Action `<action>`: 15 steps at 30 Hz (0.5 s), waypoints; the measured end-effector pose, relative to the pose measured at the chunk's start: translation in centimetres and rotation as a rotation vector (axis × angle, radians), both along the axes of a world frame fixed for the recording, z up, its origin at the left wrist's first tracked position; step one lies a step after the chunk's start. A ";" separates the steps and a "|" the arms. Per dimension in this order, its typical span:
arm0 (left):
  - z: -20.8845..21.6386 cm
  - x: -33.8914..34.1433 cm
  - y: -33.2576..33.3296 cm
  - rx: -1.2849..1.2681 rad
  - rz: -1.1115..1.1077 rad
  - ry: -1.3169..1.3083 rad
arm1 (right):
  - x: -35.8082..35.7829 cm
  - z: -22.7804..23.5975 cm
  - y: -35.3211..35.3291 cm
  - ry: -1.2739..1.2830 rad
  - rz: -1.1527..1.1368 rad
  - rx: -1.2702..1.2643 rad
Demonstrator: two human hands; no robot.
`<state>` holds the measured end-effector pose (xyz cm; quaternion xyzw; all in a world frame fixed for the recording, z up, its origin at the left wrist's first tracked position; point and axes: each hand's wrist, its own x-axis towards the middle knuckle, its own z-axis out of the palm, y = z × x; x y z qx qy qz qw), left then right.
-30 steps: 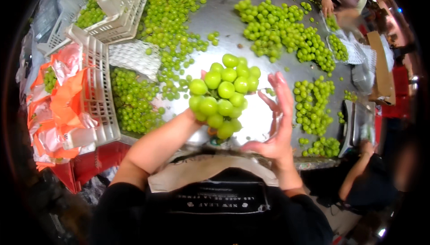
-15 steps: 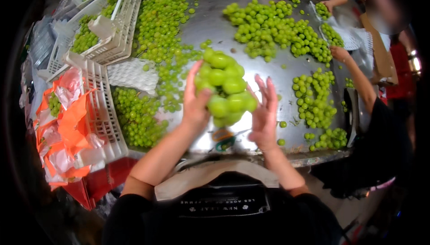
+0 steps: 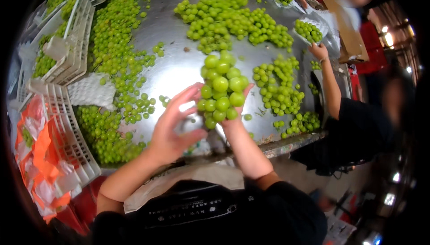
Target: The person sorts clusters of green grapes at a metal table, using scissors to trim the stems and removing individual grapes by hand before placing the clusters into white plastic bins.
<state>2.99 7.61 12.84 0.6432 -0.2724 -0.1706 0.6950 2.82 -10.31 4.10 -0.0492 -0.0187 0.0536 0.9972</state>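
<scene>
A bunch of green grapes (image 3: 221, 88) is held up over the metal table. My right hand (image 3: 234, 120) supports it from behind and below; most of its fingers are hidden by the grapes, with a fingertip showing at the bunch's right edge. To the left of the bunch, my left hand (image 3: 172, 122) is open, thumb and fingers spread in a curve, the fingertips close to the grapes. I cannot tell whether they touch. Smaller bunches of grapes (image 3: 277, 88) lie just right of my hands.
The metal table (image 3: 154, 19) carries a large pile of bunches (image 3: 233, 21) at the back and loose grapes (image 3: 114, 25) on the left. White plastic crates (image 3: 67, 128) and white foam netting (image 3: 92, 90) line the left side. At right, a co-worker's hand (image 3: 319, 51) holds packed grapes (image 3: 308, 31).
The grape bunch has passed from my left hand to my right, and my left hand has opened away from it. The whole view has shifted rightward. The co-worker at right has raised packed grapes.
</scene>
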 end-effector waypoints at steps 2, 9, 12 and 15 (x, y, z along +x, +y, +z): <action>-0.4 0.4 0.9 0.012 0.031 0.087 | -0.6 -0.5 -1.4 0.023 -0.008 0.007; -2.8 2.9 4.0 0.083 0.261 0.135 | -0.3 -1.7 -14.0 0.071 -0.307 -0.289; -3.4 4.0 5.3 0.159 0.365 0.116 | 0.1 2.6 -19.2 0.606 -0.643 -0.463; -3.7 5.0 6.0 0.147 0.383 0.115 | -0.4 1.2 -28.3 0.483 -0.777 -0.571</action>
